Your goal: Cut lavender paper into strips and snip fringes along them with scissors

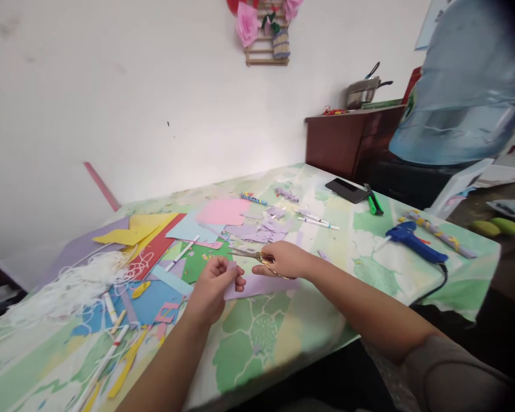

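Note:
My left hand (pixel 214 289) pinches a small strip of light purple paper (pixel 230 273) between thumb and fingers. Just to its right, my right hand (pixel 281 260) grips a pair of gold-handled scissors (pixel 246 254), whose blades point left above the strip. A larger purple sheet (pixel 261 286) lies on the table under both hands. Beyond the scissors is a pile of purple paper scraps (pixel 260 230). A green sheet (pixel 201 260) with small bits of paper on it lies behind my left hand.
White string (pixel 77 286) lies tangled at left, near yellow paper (pixel 131 233), a red sheet (pixel 157 252) and a blue sheet (pixel 148 303). At right are a blue glue gun (pixel 416 241), a green cutter (pixel 374 201) and a dark phone (pixel 347 190). A water bottle (pixel 459 97) stands beyond the table.

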Motion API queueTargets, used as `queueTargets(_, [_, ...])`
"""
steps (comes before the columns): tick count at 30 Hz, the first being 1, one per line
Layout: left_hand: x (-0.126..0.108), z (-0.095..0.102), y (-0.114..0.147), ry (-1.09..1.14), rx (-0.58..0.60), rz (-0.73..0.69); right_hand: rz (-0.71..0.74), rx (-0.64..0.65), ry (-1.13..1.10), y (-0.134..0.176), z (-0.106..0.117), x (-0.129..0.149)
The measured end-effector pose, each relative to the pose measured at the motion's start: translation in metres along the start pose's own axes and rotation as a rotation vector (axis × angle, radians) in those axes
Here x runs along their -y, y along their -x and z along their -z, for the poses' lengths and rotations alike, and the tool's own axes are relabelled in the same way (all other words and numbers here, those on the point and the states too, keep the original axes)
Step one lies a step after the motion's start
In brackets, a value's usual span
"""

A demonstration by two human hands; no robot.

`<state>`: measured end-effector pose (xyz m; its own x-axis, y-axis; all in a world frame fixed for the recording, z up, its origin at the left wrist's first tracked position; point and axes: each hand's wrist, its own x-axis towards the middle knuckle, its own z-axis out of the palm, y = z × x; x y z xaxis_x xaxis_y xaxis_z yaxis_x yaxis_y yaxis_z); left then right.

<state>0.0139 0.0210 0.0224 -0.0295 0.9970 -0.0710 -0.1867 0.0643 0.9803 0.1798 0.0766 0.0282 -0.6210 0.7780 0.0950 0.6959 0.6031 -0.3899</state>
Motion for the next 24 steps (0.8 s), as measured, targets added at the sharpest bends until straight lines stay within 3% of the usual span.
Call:
queueTargets(4, [0.007, 0.004, -0.003, -0.006, 0.015, 0.059, 0.001, -0.037, -0.051, -0.005, -0.009, -0.008])
queueTargets(12, [0.014, 0.005, -0.006, -0.003, -0.020, 0.120, 0.044, -0.100, 0.069, 0.000, -0.023, -0.010])
queueTargets(16, [0.015, 0.002, -0.005, -0.045, -0.082, 0.086, 0.017, -0.051, 0.101, 0.002, -0.030, -0.008])
queueTargets(24, [0.019, 0.004, -0.003, -0.212, -0.047, -0.015, -0.022, 0.053, 0.091, 0.002, -0.037, -0.006])
